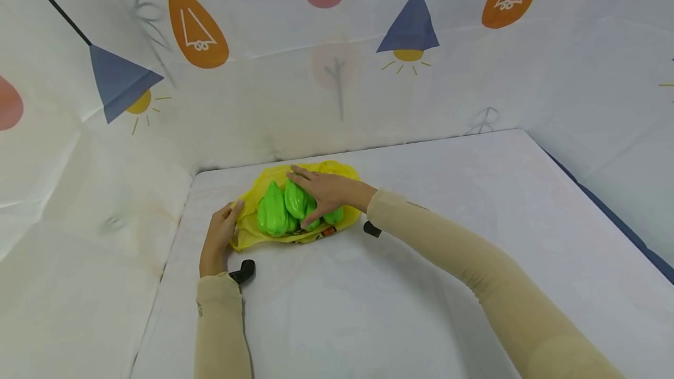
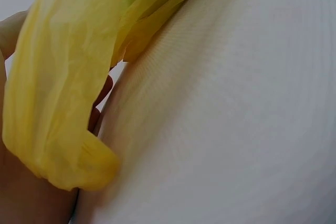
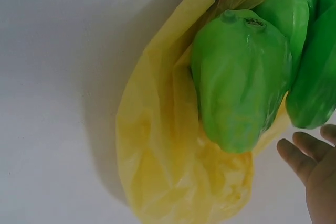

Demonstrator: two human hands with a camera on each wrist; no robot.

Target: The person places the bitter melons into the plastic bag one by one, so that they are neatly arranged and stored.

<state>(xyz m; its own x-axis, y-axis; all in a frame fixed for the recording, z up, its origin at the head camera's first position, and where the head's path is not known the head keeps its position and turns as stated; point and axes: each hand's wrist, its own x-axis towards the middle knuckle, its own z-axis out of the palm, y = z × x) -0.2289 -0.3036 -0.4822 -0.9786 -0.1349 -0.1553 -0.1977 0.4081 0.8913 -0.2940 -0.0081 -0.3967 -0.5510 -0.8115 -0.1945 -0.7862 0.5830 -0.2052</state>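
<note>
Several glossy green, ridged, pear-shaped vegetables (image 1: 272, 212) lie on a thin yellow plastic bag (image 1: 247, 233) near the table's far left corner. My left hand (image 1: 218, 235) pinches the bag's left edge, thumb on top. The left wrist view shows the yellow film (image 2: 63, 77) draped across that hand, hiding most of its fingers. Over the vegetables' right side, my right hand (image 1: 334, 189) reaches with fingers spread. In the right wrist view, its fingertips are close to one green vegetable (image 3: 315, 87), and another vegetable (image 3: 239, 82) rests against the bag's loose end (image 3: 152, 129).
The white table (image 1: 368, 303) stretches toward me and to the right. A white cloth wall (image 1: 263, 104) with printed lamps and bulbs stands behind it and along the left. Black wrist cameras (image 1: 243, 272) sit at both wrists, and dark blue fabric (image 1: 611, 209) runs along the right.
</note>
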